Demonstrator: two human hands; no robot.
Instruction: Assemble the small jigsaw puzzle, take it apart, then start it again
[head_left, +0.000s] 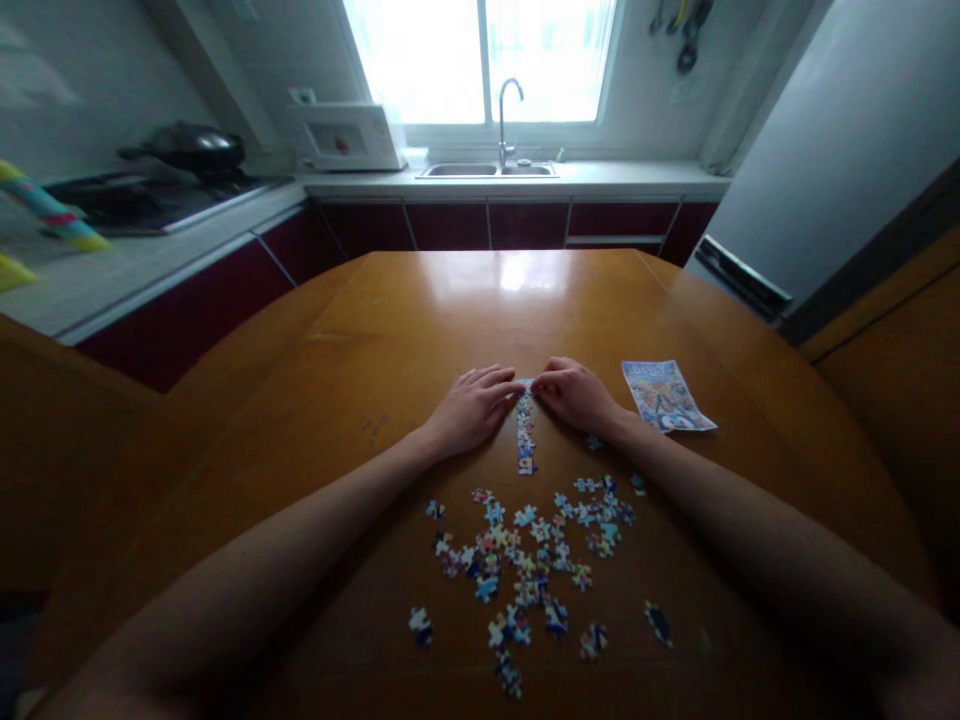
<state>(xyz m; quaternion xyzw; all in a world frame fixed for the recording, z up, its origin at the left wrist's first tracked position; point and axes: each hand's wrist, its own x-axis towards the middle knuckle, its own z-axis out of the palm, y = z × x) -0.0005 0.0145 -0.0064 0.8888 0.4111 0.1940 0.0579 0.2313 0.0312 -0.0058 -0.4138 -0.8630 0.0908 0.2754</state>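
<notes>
A narrow strip of joined jigsaw pieces (525, 435) lies on the wooden table, running away from me. At its far end, my left hand (474, 408) rests on the left side, fingers stretched out and fingertips touching the strip's edge. From the right, my right hand (576, 393) has its fingers bent together at the same end, on a puzzle piece mostly hidden by the fingertips. Many loose jigsaw pieces (517, 560) are scattered nearer to me, between my forearms. One loose piece (595, 441) sits just below my right wrist.
A creased picture sheet (666, 396) lies right of my right hand on the table (360, 340). Beyond the table are a counter with a sink (461, 171), a faucet (502, 125) and a white microwave (349, 137). A wok (196, 147) stands on the stove at left; a fridge (840, 150) is at right.
</notes>
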